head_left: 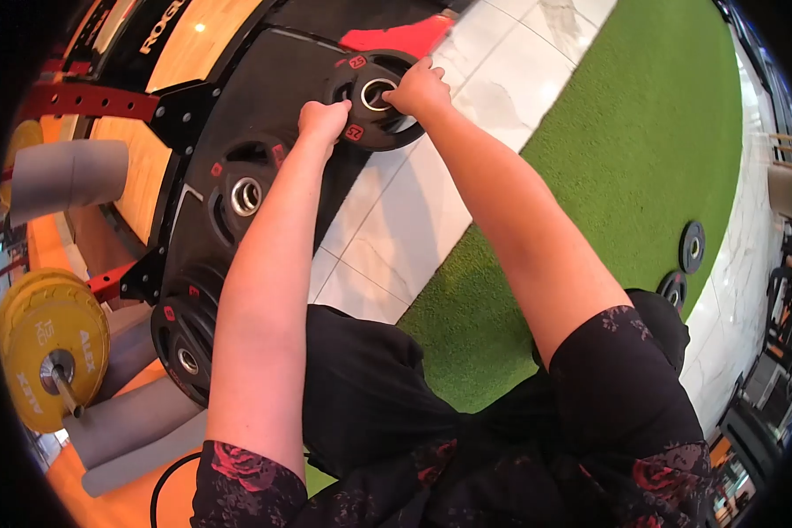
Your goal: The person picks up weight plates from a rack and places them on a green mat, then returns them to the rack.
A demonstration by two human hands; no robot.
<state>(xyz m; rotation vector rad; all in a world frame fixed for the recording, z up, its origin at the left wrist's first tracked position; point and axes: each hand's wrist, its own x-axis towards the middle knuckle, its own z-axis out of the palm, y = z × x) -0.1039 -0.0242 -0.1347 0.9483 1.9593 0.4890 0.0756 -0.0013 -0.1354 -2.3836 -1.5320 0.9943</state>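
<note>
A black weight plate (385, 130) with red 2.5 markings and a metal-ringed centre hole is at the top middle. My left hand (323, 122) is closed on its left side, with the fingertips mostly hidden behind the plate. On the plate's upper right, my right hand (421, 89) grips the rim, its thumb reaching toward the centre ring. Nearer to me, beside my left forearm, another black plate (229, 207) lies among others on the dark mat. Further down, more black plates (174, 339) sit close together, partly covered by my forearm.
Yellow bumper plates (53, 348) hang on a bar at the left, near grey foam rollers (136, 421). A red and black rack frame (97, 101) stands upper left. White tiles (374, 233) border green turf (625, 150), where small black plates (693, 246) rest at the right.
</note>
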